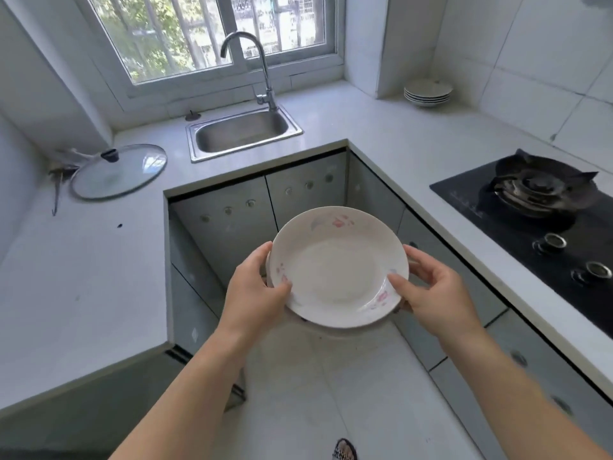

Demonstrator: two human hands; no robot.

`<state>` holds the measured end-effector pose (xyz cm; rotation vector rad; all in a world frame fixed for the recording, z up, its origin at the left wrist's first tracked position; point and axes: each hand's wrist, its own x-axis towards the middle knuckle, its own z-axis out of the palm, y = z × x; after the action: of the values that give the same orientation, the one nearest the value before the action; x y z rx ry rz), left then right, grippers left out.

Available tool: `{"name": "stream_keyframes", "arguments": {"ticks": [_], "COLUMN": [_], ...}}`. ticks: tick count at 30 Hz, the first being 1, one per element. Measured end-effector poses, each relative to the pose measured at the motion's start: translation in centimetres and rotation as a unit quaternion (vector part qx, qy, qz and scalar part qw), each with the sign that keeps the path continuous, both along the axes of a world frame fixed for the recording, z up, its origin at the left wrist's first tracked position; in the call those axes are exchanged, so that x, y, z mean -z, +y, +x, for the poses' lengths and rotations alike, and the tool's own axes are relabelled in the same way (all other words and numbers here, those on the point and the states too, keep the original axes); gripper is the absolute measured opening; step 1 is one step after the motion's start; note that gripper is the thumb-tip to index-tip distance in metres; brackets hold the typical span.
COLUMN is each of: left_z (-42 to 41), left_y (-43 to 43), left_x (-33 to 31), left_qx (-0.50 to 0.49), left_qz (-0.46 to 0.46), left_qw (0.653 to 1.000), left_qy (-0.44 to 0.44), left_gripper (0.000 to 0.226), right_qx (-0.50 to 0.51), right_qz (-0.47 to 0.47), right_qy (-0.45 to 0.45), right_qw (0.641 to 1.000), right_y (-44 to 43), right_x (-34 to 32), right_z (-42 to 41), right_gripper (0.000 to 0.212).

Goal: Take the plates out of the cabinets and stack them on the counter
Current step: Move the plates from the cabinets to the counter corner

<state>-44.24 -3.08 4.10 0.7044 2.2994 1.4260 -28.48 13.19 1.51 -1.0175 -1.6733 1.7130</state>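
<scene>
A round white ceramic plate with faint pink and blue flower prints (338, 267) is being held in the air over the floor, in front of the grey lower cabinets (225, 227) and between the arms of the U-shaped counter. The left hand (257, 290) is gripping its left rim, thumb lying on the upper face and fingers curled underneath; the right hand (431, 290) is doing the same on the right rim. Both hands are half closed, pinching the edge only.

The plate is looking stiff, glazed and smooth, so it is likely slippery and will chip or shatter if dropped; opposite points of the rim, as now, seem the surest hold.

A stack of similar white plates (428, 91) is sitting on the pale stone counter (365, 127) in the far right corner, well apart from the held one. A steel sink (243, 132), a glass pot lid (119, 171) and a black gas hob (537, 207) are occupying the rest.
</scene>
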Motion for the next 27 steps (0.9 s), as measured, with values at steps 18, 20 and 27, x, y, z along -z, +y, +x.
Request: {"name": "stream_keyframes", "arguments": {"ticks": [18,20,27], "left_z": [-26.4,-28.9,-33.9], "left_y": [24.5,27.7,39.2], "left_x": [-0.8,-1.1,-1.1], "left_qx": [0.107,0.126,0.200], "left_qz": [0.001,0.006,0.001], "left_qw": [0.994,0.992,0.980], "left_qy": [0.016,0.011,-0.018], "left_gripper": [0.059,0.058,0.050], "right_qx": [0.110,0.132,0.196], "right_qz": [0.017,0.010,0.000], "right_qy": [0.014,0.022,0.004], "right_qw": [0.994,0.991,0.981], "right_y": [21.0,23.5,32.0], "right_x": [-1.0,-1.0,-1.2], "right_z": [-22.9,-24.7,-28.4], "right_gripper": [0.042,0.042,0.044]}}
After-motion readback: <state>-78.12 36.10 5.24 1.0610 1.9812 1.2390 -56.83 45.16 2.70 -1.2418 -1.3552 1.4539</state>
